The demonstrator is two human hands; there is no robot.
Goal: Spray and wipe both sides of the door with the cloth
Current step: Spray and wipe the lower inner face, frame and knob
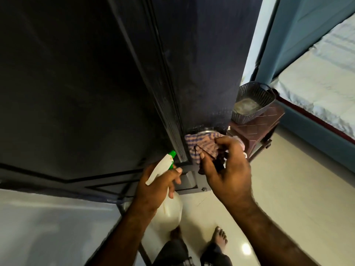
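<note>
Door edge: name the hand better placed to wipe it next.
Right. The right hand already grips the cloth against the door, beside its edge. The left hand holds the spray bottle, so it probably cannot wipe.

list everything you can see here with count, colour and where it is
door: 1, dark, upright at centre, seen edge-on
cloth: 1, striped purple and pink, against the door's lower part
spray bottle: 1, white with green nozzle, beside the door edge
basket: 1, dark mesh, on the stool right of the door
stool: 1, brown, right of the door
bed: 1, pale sheet, far right
floor: pale tiles
feet: 2, bare, bottom centre
hands: left hand grips the spray bottle; right hand holds the cloth
</note>
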